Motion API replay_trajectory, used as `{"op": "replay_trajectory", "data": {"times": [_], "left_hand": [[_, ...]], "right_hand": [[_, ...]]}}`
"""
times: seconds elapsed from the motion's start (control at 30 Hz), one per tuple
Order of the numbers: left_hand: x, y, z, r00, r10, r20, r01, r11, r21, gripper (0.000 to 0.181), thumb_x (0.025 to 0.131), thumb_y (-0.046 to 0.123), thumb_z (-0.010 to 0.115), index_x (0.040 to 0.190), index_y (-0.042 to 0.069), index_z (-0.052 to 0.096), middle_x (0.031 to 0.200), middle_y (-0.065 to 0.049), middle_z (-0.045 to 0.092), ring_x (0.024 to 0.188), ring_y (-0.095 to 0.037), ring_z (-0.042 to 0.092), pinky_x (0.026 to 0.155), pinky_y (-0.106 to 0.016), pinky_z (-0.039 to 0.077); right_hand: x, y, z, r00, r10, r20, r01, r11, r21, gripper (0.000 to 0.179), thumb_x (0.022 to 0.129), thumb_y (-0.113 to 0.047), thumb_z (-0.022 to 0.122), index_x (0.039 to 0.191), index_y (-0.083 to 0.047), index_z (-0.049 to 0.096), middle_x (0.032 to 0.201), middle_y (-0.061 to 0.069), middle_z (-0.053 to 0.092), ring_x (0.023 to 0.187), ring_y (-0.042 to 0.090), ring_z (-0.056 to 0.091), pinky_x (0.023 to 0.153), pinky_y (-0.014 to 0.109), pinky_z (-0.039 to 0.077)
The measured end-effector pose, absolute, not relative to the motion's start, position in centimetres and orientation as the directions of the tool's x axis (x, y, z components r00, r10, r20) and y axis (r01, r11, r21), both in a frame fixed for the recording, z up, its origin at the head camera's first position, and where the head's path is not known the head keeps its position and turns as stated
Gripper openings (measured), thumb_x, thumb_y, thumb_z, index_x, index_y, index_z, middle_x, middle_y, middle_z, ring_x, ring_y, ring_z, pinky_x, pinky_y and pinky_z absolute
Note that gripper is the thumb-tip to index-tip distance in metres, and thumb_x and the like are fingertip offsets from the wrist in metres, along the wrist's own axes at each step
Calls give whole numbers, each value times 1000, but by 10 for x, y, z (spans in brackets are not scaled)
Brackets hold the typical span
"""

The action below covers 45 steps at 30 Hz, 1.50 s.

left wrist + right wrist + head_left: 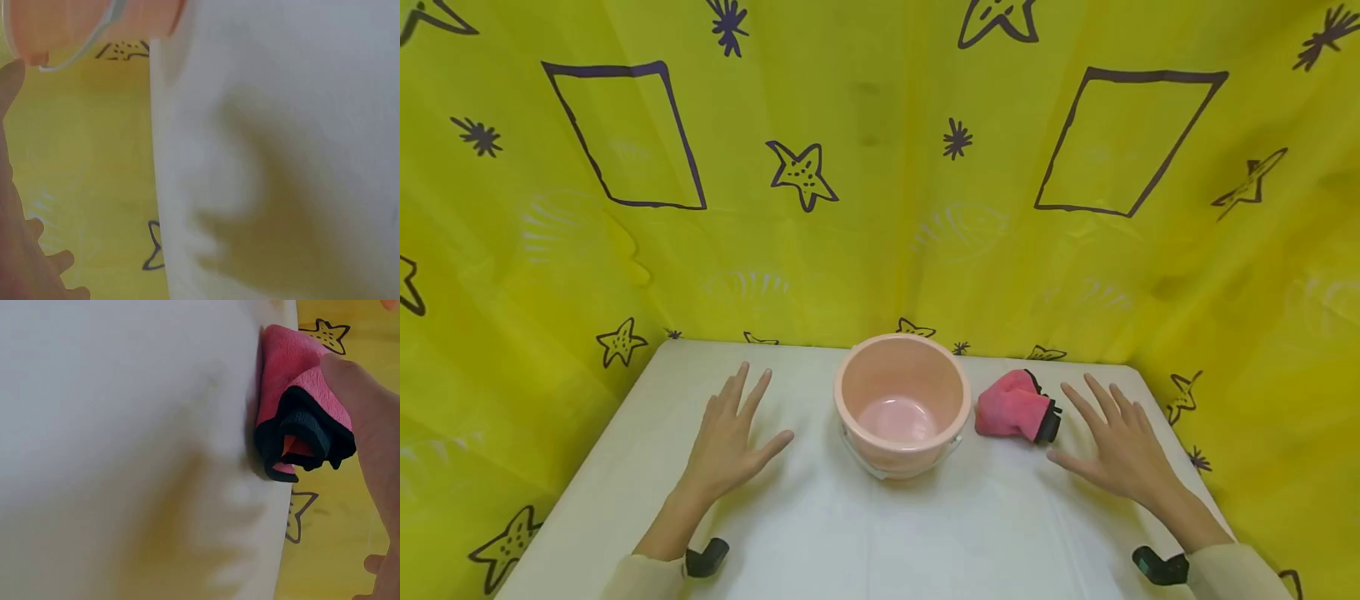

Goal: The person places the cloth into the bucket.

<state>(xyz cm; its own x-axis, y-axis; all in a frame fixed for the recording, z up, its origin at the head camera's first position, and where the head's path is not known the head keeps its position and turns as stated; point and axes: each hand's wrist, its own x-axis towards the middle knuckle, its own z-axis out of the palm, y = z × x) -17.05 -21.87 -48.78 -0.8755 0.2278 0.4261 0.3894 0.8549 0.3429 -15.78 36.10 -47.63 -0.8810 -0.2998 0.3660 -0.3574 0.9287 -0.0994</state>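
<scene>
A pale pink bucket (901,467) with a white handle stands upright at the middle of the table, and nothing shows inside it. Just right of it lies a crumpled pink cloth (1009,405) with black edging; the right wrist view shows this cloth (294,369) loosely rolled. My left hand (724,446) hovers to the left of the bucket, fingers spread, holding nothing. My right hand (1120,450) is held to the right of the cloth, also with spread fingers and nothing in it. Both hands cast shadows on the table.
The white table (880,542) ends at the back against a yellow curtain (880,250) printed with dark starfish and frames. The curtain also hangs along both sides. Dark wrist devices sit at the left cuff (706,558) and the right cuff (1159,567).
</scene>
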Motion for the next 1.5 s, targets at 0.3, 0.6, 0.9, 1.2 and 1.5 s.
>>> {"op": "replay_trajectory", "data": {"times": [0.3,0.6,0.9,1.2,1.5], "left_hand": [[-166,-177,-487,-890,232,393,439,667,601,94,93,41,71,166,26,15,172,-12,12,152,-45,22,113,-74,23],[-167,-136,-479,-860,245,448,510,451,732,86,97,38,66,166,23,16,171,-7,18,155,-33,20,118,-66,22],[-174,-111,-486,-872,248,421,487,362,795,81,99,36,62,166,26,17,170,-1,22,151,-33,32,116,-66,27],[-172,-104,-488,-888,216,405,456,314,833,78,98,34,61,165,28,21,169,-2,26,149,-34,36,110,-67,37],[-173,-100,-491,-899,215,382,433,300,850,77,98,36,61,164,31,22,168,-4,29,140,-38,47,106,-67,40]], "right_hand": [[-176,332,-472,-818,-366,445,-456,883,-112,98,72,-55,86,154,-21,45,160,22,35,136,59,35,105,76,31],[-191,300,-471,-822,-420,385,-512,841,-176,90,74,-45,90,151,-18,50,158,19,40,137,57,37,102,77,35],[-204,287,-483,-819,-459,345,-557,781,-282,85,76,-40,89,149,-16,52,154,22,44,135,54,41,103,74,37],[-212,288,-498,-838,-447,313,-538,774,-334,87,79,-42,86,148,-3,49,150,28,46,135,57,38,108,75,28],[-218,296,-500,-887,-411,213,-463,792,-398,78,81,-34,88,145,-10,51,149,28,45,130,57,44,102,76,36]]}}
